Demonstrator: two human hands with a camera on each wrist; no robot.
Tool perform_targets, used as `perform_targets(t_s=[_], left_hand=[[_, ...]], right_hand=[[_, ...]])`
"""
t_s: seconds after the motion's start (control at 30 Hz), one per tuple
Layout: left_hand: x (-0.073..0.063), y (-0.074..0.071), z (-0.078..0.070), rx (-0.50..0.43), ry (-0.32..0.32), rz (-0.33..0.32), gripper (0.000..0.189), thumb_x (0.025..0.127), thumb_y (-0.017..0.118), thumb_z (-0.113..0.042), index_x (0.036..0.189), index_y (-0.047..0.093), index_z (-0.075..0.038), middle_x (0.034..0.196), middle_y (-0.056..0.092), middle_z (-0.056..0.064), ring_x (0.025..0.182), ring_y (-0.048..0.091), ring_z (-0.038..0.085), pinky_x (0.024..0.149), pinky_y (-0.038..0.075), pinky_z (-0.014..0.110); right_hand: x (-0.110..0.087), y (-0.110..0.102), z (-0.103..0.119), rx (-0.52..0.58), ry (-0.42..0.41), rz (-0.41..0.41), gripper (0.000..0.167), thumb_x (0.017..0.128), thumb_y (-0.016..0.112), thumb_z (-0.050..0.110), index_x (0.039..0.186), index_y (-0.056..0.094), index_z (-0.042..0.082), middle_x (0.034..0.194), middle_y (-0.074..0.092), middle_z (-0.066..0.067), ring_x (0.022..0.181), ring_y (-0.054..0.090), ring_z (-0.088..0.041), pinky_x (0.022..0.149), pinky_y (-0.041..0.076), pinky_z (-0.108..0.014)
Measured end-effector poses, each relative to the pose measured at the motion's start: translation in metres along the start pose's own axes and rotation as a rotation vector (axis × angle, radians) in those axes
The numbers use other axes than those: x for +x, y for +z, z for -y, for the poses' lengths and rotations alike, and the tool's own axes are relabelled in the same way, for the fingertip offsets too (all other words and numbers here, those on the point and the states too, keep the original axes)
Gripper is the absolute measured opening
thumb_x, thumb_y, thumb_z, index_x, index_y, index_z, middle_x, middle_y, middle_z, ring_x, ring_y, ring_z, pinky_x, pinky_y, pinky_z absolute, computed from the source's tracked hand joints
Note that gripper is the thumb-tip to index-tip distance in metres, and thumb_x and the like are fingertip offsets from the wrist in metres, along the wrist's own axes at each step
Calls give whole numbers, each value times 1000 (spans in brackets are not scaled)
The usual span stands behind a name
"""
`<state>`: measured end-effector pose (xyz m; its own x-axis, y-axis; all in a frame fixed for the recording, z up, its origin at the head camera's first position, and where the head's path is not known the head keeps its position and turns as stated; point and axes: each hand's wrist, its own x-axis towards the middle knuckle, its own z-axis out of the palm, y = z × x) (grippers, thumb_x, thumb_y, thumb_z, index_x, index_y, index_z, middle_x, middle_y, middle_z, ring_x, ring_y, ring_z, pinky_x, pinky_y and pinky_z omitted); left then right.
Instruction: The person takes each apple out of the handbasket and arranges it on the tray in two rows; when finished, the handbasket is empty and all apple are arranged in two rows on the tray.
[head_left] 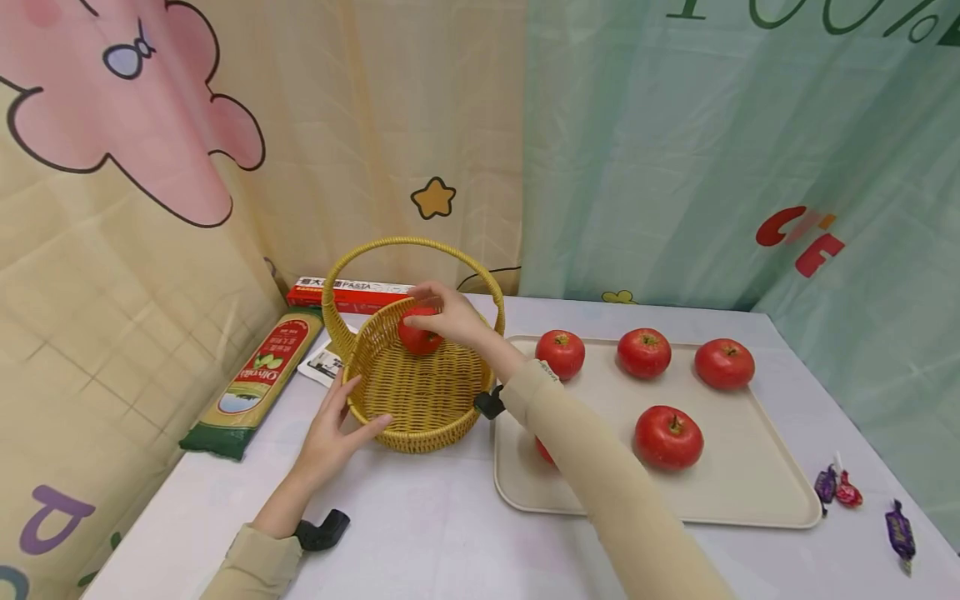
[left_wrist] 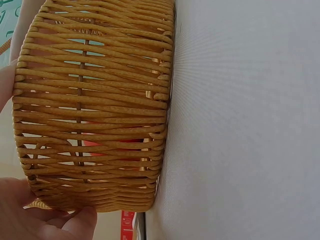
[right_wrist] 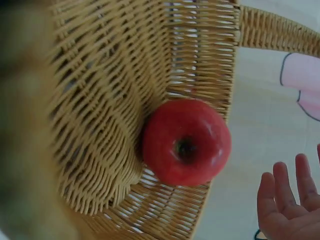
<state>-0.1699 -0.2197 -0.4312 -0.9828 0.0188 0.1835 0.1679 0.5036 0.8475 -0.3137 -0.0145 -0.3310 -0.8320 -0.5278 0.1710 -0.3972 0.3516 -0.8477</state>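
Observation:
A yellow woven basket with a tall hoop handle stands on the table at centre-left. My left hand holds its near left rim, thumb over the edge and fingers along the side; the left wrist view shows fingertips against the weave. Inside, a red apple leans on the basket's far wall. My right hand is over the far rim, partly covering that apple in the head view. In the right wrist view its loosely spread fingers are apart from the apple.
Several red apples sit on a beige tray at right, one partly hidden by the right sleeve. Behind and left of the basket lie a red pasta box and a bagged pasta pack. Wrapped sweets lie at the right edge.

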Motion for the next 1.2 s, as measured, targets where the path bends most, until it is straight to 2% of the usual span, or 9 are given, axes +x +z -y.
perform_targets(t_s=[0.23,0.43,0.57,0.77,0.93,1.0,1.1,1.2], left_hand=[[1,1,1,-6,-1,0,86,83,71,-35,146,25,0,156,-3,14,141,7,35,109,23,53],[1,3,2,-8,-8,-1,86,83,72,-37,146,26,-1,156,-2,14,141,9,34,109,24,52],[1,3,1,-9,-3,-2,86,83,72,-36,146,26,-1,156,-2,13,141,9,34,109,24,52],[1,1,0,2,5,0,85,83,72,-35,146,25,-1,157,-1,13,141,9,35,109,24,53],[1,1,-1,3,5,4,83,84,72,-31,146,25,0,156,-1,14,141,9,36,109,23,53],[-1,0,-8,-5,-1,11,82,84,71,-27,145,24,3,156,-2,17,140,8,38,108,23,54],[-7,-3,-27,-17,-10,19,79,86,70,-22,144,25,7,155,-2,20,140,8,40,109,22,55],[-6,-3,-25,-10,-6,12,80,85,70,-26,144,26,5,155,-1,19,140,9,39,108,22,54]], right_hand=[[13,-1,-7,93,101,-72,44,84,72,23,124,56,12,129,53,-8,118,51,-28,91,48,-32],[17,10,-11,61,131,-72,45,84,71,22,125,55,13,133,50,-8,121,48,-29,94,46,-36],[21,16,-16,2,141,-57,56,82,74,23,132,52,12,139,44,-6,127,42,-27,99,41,-38],[25,19,-24,-142,175,9,76,78,77,29,143,40,19,149,29,-10,133,32,-28,104,36,-44],[24,23,-31,-203,198,124,85,76,76,35,147,32,22,152,23,-10,132,32,-30,103,36,-48],[23,25,-31,-229,206,156,84,75,77,37,146,34,23,150,22,-10,130,34,-31,102,37,-48],[23,29,-29,-273,201,188,78,74,78,38,142,42,25,146,23,-11,127,35,-32,99,40,-48],[25,34,-29,-306,182,253,70,73,79,36,136,49,24,141,28,-10,122,38,-30,96,42,-45]])
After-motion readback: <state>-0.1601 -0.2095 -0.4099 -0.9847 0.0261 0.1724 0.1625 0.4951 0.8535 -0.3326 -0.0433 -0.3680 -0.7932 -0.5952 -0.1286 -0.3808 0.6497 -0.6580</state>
